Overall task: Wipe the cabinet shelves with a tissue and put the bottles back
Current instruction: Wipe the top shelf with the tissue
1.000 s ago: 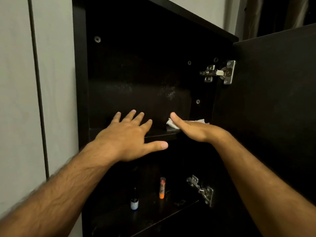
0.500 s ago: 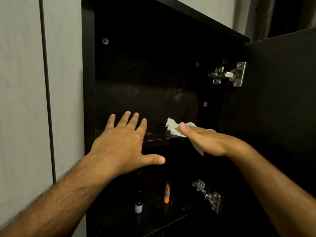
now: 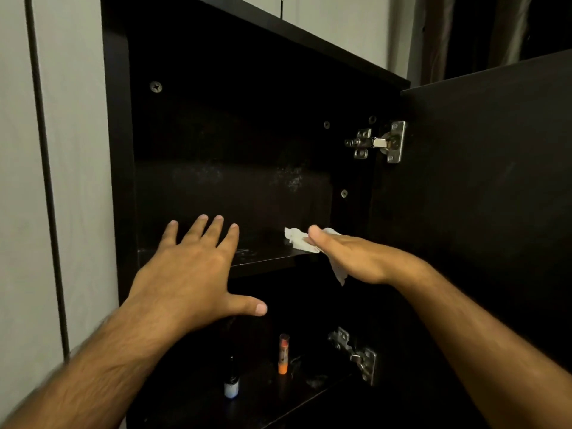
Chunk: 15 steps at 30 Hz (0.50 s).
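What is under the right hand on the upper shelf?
A white tissue lies under the right hand, pressed on the upper shelf, one corner hanging off its edge. The hand covers the tissue's middle.

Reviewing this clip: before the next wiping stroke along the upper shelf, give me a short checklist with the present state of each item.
1. Tissue under the right hand: ok, flat fingers press it onto the upper shelf, one corner hanging over the front edge.
2. Left hand out of the wiping path: not ok, it is spread open over the shelf's left part.
3. Upper shelf free of bottles: ok, none visible there.
4. Dust left on the shelf: not ok, pale specks show near the middle.
5. Dark bottle and orange tube upright on the lower shelf: ok.
6. Cabinet door swung open: ok.
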{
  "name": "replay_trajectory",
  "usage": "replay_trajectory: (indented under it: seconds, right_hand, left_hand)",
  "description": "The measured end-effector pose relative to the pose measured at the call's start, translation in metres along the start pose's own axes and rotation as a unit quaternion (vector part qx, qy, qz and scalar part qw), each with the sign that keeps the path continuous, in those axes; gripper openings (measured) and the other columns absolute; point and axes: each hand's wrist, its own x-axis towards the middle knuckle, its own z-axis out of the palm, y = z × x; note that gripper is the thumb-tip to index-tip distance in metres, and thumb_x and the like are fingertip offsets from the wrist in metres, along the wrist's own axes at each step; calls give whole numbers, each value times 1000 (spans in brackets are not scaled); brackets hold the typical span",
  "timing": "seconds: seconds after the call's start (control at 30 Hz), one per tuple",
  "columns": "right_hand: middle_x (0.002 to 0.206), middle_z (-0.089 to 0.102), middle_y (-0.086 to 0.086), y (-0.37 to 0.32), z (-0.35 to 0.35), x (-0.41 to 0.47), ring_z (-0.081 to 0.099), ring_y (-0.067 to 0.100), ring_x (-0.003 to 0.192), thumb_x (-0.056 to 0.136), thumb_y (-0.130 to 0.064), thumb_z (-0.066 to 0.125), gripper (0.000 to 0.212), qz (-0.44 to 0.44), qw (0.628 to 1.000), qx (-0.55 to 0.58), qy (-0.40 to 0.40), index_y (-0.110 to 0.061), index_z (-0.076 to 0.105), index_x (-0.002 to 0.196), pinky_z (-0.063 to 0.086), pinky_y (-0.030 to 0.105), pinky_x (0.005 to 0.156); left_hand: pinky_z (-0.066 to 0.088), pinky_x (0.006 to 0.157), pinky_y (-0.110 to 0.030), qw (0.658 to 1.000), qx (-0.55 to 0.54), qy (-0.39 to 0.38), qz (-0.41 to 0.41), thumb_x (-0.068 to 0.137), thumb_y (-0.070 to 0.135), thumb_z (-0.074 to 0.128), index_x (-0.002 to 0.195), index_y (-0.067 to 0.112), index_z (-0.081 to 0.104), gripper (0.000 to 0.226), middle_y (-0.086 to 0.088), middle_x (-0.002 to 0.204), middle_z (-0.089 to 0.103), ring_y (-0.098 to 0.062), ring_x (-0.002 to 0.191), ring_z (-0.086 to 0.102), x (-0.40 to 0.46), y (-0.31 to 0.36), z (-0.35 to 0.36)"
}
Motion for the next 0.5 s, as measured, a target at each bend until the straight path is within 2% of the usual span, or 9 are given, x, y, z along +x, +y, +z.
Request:
replay_trajectory:
  seconds: [0.07,0.13,0.2,0.27,0.33,0.4,0.47,0.5]
  right_hand:
    - [155,36,-4,4,-6,6,37,15,138,62,-96,7,91,37,999,-30,0,-54,42,135,25,25,101]
    - [159,27,1,-2,-9,19,32,20,142,69,-90,4,97,98,993,-69,-11,-41,27,150,24,39,112]
    - [163,10,-5,-13,-4,29,11,22,149,77,-86,3,90,114,990,-75,-17,-40,21,152,18,49,116]
    - [164,3,-8,-18,2,34,-7,20,150,78,-86,2,89,107,992,-70,-9,-40,18,152,-1,54,117]
    - [163,7,-9,-22,9,31,-3,21,150,76,-88,3,88,79,995,-66,-1,-44,21,150,-4,56,118]
    - [160,19,-15,-30,18,24,9,15,149,78,-88,7,84,9,1000,-28,-3,-46,31,146,4,50,119]
    - [152,29,-29,-33,28,14,18,-7,141,76,-89,9,78,-91,995,2,-35,-53,33,141,12,36,116]
    - [145,33,-37,-31,29,9,21,-21,131,75,-90,9,73,-110,993,7,-50,-58,32,137,16,28,111]
  left_hand:
    - [-1,118,-51,1000,-9,-1,-3,39,103,17,152,26,-11,139,-2,163,-9,-20,150,-9,-1,1,0]
    - [0,118,-51,1000,-19,-2,-9,38,103,17,152,26,-8,140,-2,163,-7,-20,150,-7,-1,3,0]
    - [1,118,-51,1000,-23,-2,-17,39,103,20,153,26,-7,140,-2,163,-4,-20,150,-5,0,3,-1]
    - [2,118,-51,999,-24,-4,-21,41,102,24,153,25,-5,139,-2,164,-2,-21,150,-3,0,4,-1]
    - [3,118,-52,999,-24,-8,-22,45,102,30,153,25,-5,137,-3,164,-2,-21,151,-2,0,4,-2]
    - [3,118,-53,999,-20,-11,-23,47,101,34,153,25,-5,137,-3,164,-2,-22,151,-2,1,5,-3]
    - [3,118,-53,1000,-14,-6,-26,47,100,37,153,25,-6,137,-3,164,-2,-21,151,-2,1,5,-3]
    - [2,118,-53,1000,-10,-3,-27,47,100,38,153,26,-7,137,-2,164,-2,-21,151,-2,2,4,-2]
